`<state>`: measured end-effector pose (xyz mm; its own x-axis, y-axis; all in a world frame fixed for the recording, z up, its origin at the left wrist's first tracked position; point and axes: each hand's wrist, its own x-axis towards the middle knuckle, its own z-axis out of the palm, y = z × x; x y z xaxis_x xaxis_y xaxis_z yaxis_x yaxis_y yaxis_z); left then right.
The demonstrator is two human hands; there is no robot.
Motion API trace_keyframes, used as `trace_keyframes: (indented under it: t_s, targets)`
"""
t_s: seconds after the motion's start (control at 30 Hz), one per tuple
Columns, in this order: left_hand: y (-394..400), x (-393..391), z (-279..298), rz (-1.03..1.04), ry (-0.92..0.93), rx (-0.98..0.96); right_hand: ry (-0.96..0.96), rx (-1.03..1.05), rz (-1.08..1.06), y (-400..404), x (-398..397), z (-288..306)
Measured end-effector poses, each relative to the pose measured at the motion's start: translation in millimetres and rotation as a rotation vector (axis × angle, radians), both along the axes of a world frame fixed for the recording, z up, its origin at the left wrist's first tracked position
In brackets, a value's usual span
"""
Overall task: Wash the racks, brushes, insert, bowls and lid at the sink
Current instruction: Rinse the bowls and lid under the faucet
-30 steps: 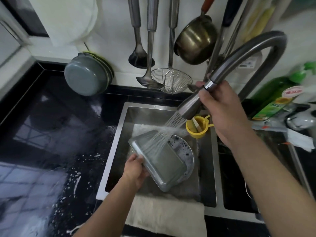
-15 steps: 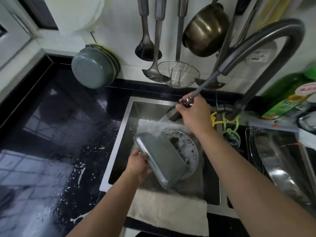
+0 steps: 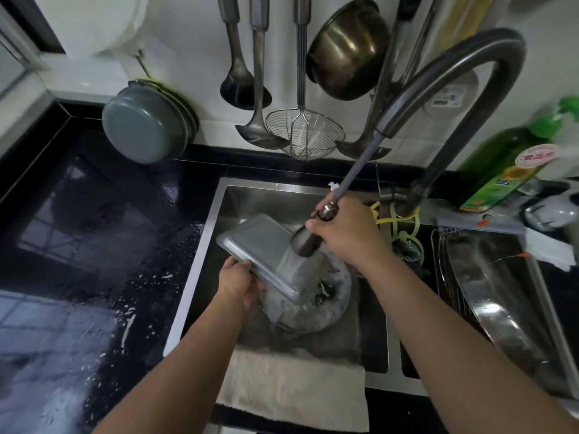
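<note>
Sink (image 3: 225,202) is the steel double kind set in a black counter (image 3: 94,233), which is wet and flecked with foam. Next down in size, the rectangular metal lid (image 3: 266,245) is tilted over the left basin, bottom side up toward the camera. Left hand (image 3: 239,281) grips its near-left edge, fingers curled under the rim. Just below and right of that grip a round soapy bowl (image 3: 316,311) sits in the basin, partly under the lid. Right hand (image 3: 346,236) is wrapped round the pull-out spray head (image 3: 305,242), hose stretched out of the faucet neck (image 3: 470,54), and water lands on the lid right beside that grip. Well to the right of the spraying hand stands a green bottle (image 3: 501,170); its label has red and green characters but they're too blurry to read. White towel (image 3: 291,389) hangs over the near rim.
</note>
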<state>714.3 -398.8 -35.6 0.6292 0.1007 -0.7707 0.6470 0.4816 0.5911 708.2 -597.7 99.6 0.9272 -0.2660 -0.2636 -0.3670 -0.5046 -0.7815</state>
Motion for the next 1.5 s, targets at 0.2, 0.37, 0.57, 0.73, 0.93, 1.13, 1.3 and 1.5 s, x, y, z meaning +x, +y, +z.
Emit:
trace_keyframes:
  t_s: [0.2,0.37,0.57,0.73,0.93,1.13,1.3,1.5]
  targets:
    - [-16,-18,19,-0.241,-0.088,0.105,-0.119,0.066,-0.087,5,23,-6]
    - [13,-29,36,-0.656,-0.502,0.580,-0.086,-0.336,-0.060,-38,13,-3]
    - [48,-36,8,-1.527,-1.310,1.587,0.072,-0.296,0.082,-44,2,12]
    - [53,-10,-23,-1.652,-1.483,1.720,0.059,0.032,0.057,-14,-6,9]
    - [66,-15,-37,-1.641,-1.636,1.621,-0.100,0.150,-0.021,15,24,-3]
    - [78,-12,-36,-1.627,-1.659,1.665,-0.088,-0.117,-0.070,-9,21,3]
    - [76,-7,-26,-1.599,-1.779,1.717,0.032,-0.079,-0.005,-5,5,8]
    - [66,-2,-23,-1.580,-1.860,1.655,-0.126,0.204,-0.082,21,37,-3]
